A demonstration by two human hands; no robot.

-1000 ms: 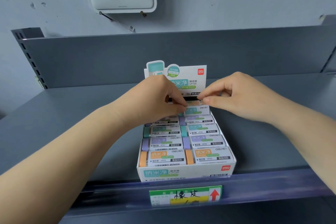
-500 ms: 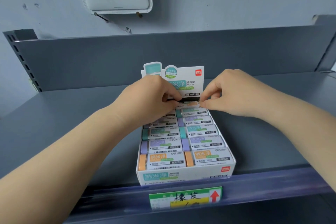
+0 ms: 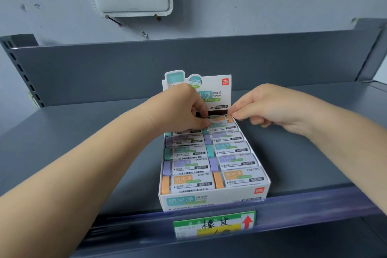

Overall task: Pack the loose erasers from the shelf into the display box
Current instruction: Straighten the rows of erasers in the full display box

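- While both of our hands work at the back row of the display box [image 3: 211,199], we are seating an orange-ended eraser [image 3: 219,119] into the last slot of the right column, just in front of the upright header card [image 3: 217,90].
- Our left hand [image 3: 184,109] pinches the eraser's near-left end, fingertips closed on its sleeve; our right hand [image 3: 270,107] has thumb and forefinger pressed together at the eraser's right end, by the box's back right corner. We cannot tell whether it grips the eraser or only the box wall.
- To seat it well, we judge that the eraser should go down level, both ends together, its long side parallel to the teal eraser [image 3: 222,128] in front; a tilted entry would likely wedge against the header card or ride up on its neighbour.
- We would press lightly on the paper sleeve and steady the thin wall so the box does not slide on the shelf [image 3: 83,142].
- Materials: the erasers are small rectangular blocks with orange, teal or lilac ends showing beyond white printed sleeves. They probably have some give and grip.
- They lie flat in two columns, touching side by side, and fill the box to its rim.
- The box is white printed card with low walls; the shelf is smooth grey painted metal, with a clear price rail [image 3: 293,205] and a green and yellow label [image 3: 213,224] at its front edge.
- No loose erasers show on the shelf, so we judge the packing nearly complete.
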